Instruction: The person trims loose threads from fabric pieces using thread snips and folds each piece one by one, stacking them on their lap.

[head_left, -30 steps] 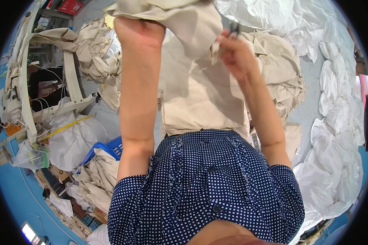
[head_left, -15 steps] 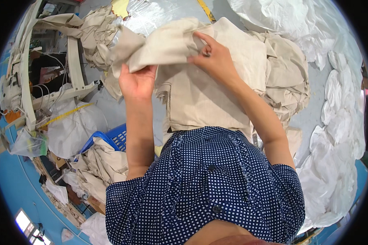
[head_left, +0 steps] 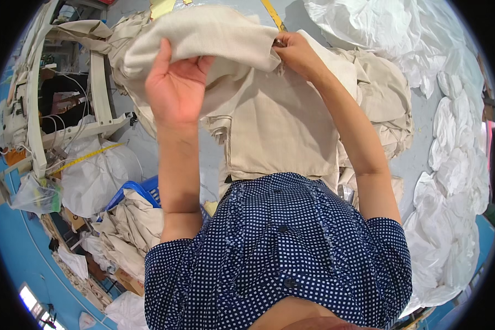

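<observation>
A beige piece of fabric [head_left: 214,33] is lifted and folded over in front of me. My left hand [head_left: 176,91] bears it from below, palm up, with the thumb in front of the cloth and the other fingers partly hidden beneath it. At the fabric's right edge, the fingers of my right hand [head_left: 300,55] are closed in a pinch on it. A small dark thing shows by those fingertips, too little of it to name. Under both hands lies a stack of flat beige fabric pieces [head_left: 280,132], reaching to my checked shirt.
Crumpled beige fabric [head_left: 388,93] lies right of the stack. White plastic sheeting [head_left: 368,33] and bundled white material [head_left: 451,220] line the right side. A machine frame [head_left: 102,88] stands at left, above a blue basket [head_left: 151,190] beside beige cloth. Yellow tape [head_left: 272,14] marks the grey surface.
My left hand has risen slightly and moved left, lifting and spreading the fabric. The right hand has moved up and right, its fingers now closed on the fabric's edge.
</observation>
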A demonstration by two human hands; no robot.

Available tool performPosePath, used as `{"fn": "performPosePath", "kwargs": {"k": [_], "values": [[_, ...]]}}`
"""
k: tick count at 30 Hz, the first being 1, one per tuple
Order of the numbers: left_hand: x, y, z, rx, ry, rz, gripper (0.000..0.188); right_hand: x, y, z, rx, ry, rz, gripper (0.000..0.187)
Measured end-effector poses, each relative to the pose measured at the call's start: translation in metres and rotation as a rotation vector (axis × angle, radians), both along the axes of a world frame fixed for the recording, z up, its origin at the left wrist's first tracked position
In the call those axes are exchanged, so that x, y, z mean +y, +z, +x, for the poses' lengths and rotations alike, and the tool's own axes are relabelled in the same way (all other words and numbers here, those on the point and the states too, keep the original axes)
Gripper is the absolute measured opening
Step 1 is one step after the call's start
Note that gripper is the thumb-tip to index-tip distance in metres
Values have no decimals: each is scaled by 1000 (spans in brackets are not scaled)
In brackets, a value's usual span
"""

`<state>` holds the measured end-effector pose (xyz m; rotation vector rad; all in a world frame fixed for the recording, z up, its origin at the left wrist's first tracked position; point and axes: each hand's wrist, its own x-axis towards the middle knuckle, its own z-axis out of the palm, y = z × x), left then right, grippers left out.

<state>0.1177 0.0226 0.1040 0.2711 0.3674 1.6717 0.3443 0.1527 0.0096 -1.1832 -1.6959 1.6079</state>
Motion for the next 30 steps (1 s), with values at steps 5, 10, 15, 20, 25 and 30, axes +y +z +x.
{"fn": "performPosePath", "kwargs": {"k": [5,10,15,20,25,30], "values": [[-19,36,11,358,180,49,31,42,62,70,297,-138,273,27],[-65,22,54,590,290,-268,35,-5,117,149,92,-74,370,34],[-118,-60,46,1542,-896,-705,27,-66,44,184,-576,-149,276,38],[-74,-36,106,1955,-20,160,16,-104,39,176,-84,-423,-120,37],[-12,-86,160,2168,91,208,9,-124,6,146,-156,-289,-266,42],[-16,-91,164,2059,100,262,7,-119,10,144,-104,-301,-362,41]]}}
